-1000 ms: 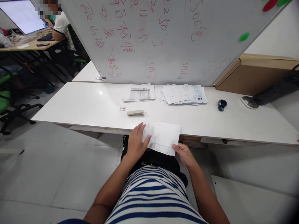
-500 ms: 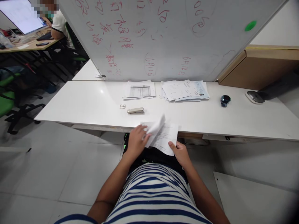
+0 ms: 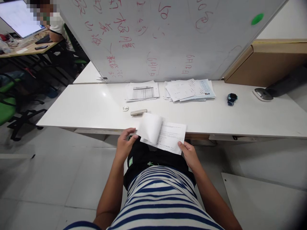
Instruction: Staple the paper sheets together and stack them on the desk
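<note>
A few printed paper sheets (image 3: 171, 135) are held over my lap at the desk's front edge. The top page is folded over to the left, its blank side up in a curl. My right hand (image 3: 189, 152) grips the lower right corner, thumb on top. At the left edge of the turned page, my left hand (image 3: 126, 143) has thumb and forefinger closed at the paper's corner. Just behind the page lies a beige stapler (image 3: 138, 112), its right end close to the paper. A small white object (image 3: 125, 108) sits left of the stapler.
Two paper stacks, a left one (image 3: 144, 92) and a right one (image 3: 189, 90), lie before the whiteboard (image 3: 168, 41). Farther right are a dark watch (image 3: 232, 99), a mouse (image 3: 262, 94) and a cardboard box (image 3: 275, 64). Another person (image 3: 59, 28) sits at the back left.
My left hand has moved left with the top page, which has gone from half raised to folded over leftward. My right hand still holds the lower right corner.
</note>
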A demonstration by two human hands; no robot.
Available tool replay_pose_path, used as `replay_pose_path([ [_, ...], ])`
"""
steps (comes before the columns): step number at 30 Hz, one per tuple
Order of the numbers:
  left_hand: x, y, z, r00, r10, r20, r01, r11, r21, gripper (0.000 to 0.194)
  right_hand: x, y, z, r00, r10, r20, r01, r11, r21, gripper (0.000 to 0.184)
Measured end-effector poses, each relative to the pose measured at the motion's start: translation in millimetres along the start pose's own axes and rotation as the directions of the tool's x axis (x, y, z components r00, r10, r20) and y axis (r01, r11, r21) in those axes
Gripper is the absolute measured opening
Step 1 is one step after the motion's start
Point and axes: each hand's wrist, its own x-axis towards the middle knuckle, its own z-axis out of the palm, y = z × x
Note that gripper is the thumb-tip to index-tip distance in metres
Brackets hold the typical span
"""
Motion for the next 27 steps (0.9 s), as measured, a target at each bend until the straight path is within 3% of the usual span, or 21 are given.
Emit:
replay_pose_path([
  [2,-9,7,10.3,0.98,0.125,0.156,-0.143,0.983,0.111,0.056,1,-1,2,1.0,-0.01,0.002,0.01,1.0,-0.009,0.045],
  [4,-18,15,26.2,0.929,0.209,0.306,-0.276,0.941,0.196,0.076,2,-1,4,0.999,-0.03,-0.01,0.03,0.998,-0.052,0.044],
  [6,-27,25,45.9,0.837,0.287,0.465,-0.421,0.882,0.214,0.085,2,-2,6,0.998,-0.054,-0.015,0.052,0.993,-0.109,0.043],
  [8,-34,31,64.6,0.753,0.352,0.556,-0.522,0.834,0.177,0.072,1,-3,8,0.997,-0.077,0.003,0.077,0.985,-0.151,0.041],
  [10,-37,34,77.3,0.727,0.393,0.563,-0.561,0.813,0.157,0.05,-2,-3,10,0.996,-0.088,0.034,0.093,0.98,-0.174,0.04],
  [13,-34,29,79.7,0.762,0.41,0.502,-0.534,0.835,0.129,0.028,-8,-2,12,0.996,-0.068,0.055,0.076,0.983,-0.165,0.041],
  [15,-26,23,71.0,0.843,0.373,0.388,-0.446,0.887,0.117,0.025,-10,-3,13,0.998,-0.034,0.047,0.04,0.989,-0.14,0.043],
  [17,-15,17,56.0,0.947,0.256,0.194,-0.277,0.957,0.088,0.022,-11,-3,12,0.999,-0.014,0.035,0.018,0.993,-0.12,0.044],
  [19,-1,12,37.9,0.998,0.065,-0.011,-0.065,0.998,-0.013,0.024,-11,-4,11,0.999,-0.014,0.03,0.017,0.993,-0.114,0.045],
  [21,12,9,21.1,0.981,-0.067,-0.184,0.038,0.987,-0.154,0.028,-10,-4,11,0.999,-0.015,0.029,0.018,0.994,-0.108,0.046],
  [23,22,7,10.3,0.951,-0.116,-0.287,0.042,0.966,-0.254,0.032,-9,-3,11,0.999,-0.006,0.035,0.01,0.995,-0.102,0.046],
  [25,25,7,8.7,0.943,-0.12,-0.311,0.024,0.955,-0.297,0.037,-8,-2,12,0.999,-0.002,0.043,0.007,0.995,-0.101,0.046],
  [27,22,7,16.9,0.963,-0.104,-0.25,0.027,0.956,-0.294,0.041,-6,-1,14,0.999,-0.002,0.049,0.007,0.994,-0.108,0.046],
])
